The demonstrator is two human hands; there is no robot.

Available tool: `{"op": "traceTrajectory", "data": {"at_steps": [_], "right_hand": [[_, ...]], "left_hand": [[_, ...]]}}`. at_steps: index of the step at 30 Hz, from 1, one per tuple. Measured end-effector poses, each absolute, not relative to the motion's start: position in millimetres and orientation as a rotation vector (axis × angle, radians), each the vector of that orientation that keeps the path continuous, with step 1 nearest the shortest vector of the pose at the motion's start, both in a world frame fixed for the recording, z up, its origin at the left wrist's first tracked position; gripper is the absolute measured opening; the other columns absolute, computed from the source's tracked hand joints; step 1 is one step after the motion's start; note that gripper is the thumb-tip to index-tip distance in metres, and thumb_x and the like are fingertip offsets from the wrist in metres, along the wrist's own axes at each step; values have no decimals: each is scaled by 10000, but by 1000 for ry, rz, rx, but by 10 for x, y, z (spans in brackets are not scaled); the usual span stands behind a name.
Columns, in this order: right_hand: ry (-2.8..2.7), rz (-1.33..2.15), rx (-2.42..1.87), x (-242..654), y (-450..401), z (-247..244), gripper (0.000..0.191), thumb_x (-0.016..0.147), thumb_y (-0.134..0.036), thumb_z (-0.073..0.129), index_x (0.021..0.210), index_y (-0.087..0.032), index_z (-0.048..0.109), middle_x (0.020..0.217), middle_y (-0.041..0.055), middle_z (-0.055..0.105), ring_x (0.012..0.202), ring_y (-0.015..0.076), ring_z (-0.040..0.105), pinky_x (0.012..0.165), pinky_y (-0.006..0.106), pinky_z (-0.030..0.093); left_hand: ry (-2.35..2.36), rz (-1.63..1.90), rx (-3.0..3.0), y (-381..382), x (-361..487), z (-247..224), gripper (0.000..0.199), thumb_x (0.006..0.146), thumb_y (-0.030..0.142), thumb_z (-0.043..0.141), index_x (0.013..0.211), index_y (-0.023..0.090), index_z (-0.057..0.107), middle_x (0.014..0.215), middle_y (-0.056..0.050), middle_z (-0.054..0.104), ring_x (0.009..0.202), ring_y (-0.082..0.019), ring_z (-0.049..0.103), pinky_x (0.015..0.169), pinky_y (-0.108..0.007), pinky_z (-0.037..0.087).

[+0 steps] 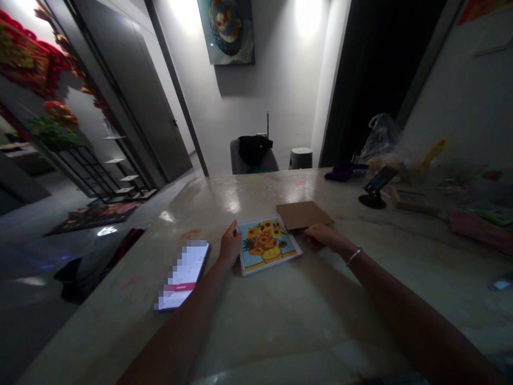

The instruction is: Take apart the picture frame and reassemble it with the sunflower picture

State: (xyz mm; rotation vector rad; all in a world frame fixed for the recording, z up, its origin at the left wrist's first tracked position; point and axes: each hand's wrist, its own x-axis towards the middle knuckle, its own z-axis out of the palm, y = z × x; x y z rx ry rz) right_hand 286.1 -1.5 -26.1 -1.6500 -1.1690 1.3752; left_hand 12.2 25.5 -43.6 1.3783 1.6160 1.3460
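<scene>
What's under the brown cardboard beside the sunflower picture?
The brown cardboard lies flat on the table; its underside and anything beneath it are hidden from view.

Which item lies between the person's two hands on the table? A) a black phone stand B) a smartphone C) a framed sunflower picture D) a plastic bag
C: the framed sunflower picture lies with the left hand at one side and the right hand at the other.

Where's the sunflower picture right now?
In the head view, the framed sunflower picture lies flat on the tabletop between the person's left hand and right hand, just below the brown cardboard sheet.
</scene>
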Motion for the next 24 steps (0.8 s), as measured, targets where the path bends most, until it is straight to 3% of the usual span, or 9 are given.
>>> {"op": "traceTrajectory", "data": {"at_steps": [4, 7, 9, 12, 19, 24], "right_hand": [[-1630, 1177, -1566, 2758, -62, -217, 253, 794, -265, 482, 643, -129, 632, 476, 5, 569, 423, 105, 508, 448, 220, 402], [-1957, 689, -1348, 2650, -91, -248, 221, 813, -262, 476, 823, -151, 667, 829, 62, 680, 767, 167, 612, 702, 291, 467], [-2136, 407, -1223, 2607, -110, -298, 235, 825, -244, 471, 953, -166, 652, 1088, 85, 626, 1031, 197, 543, 896, 351, 400], [-2298, 186, -1255, 2614, -120, -377, 299, 857, -242, 429, 1099, -167, 588, 1231, 86, 542, 1196, 203, 415, 1014, 391, 287], [-2314, 126, -1555, 2724, -69, -378, 328, 899, -302, 341, 1065, -156, 584, 1050, 93, 630, 982, 187, 553, 865, 295, 391], [-2247, 164, -1562, 2668, -105, -331, 317, 890, -308, 374, 1039, -155, 607, 1002, 95, 648, 928, 180, 570, 816, 266, 396]], "left_hand": [[1641, 1300, 1406, 236, 139, -397, 491, 719, 105, 523, 1210, 132, 515, 1253, -115, 526, 1117, -230, 516, 979, -345, 362], [1648, 1301, 1423, 218, 149, -364, 486, 716, 94, 523, 1202, 123, 524, 1240, -120, 537, 1117, -238, 516, 984, -348, 358], [1648, 1294, 1427, 202, 157, -343, 486, 720, 96, 521, 1205, 129, 521, 1229, -111, 548, 1111, -233, 521, 983, -342, 363], [1671, 1254, 1454, 180, 169, -321, 485, 744, 107, 498, 1229, 120, 493, 1217, -110, 557, 1086, -218, 540, 964, -331, 387], [1766, 1149, 1626, 195, 150, -341, 473, 804, 143, 419, 1275, 108, 430, 1289, -101, 493, 1153, -176, 486, 1003, -303, 351], [1736, 1076, 1824, 199, 161, -366, 451, 828, 175, 388, 1273, 117, 429, 1335, -92, 442, 1226, -172, 405, 1047, -326, 290]]}}
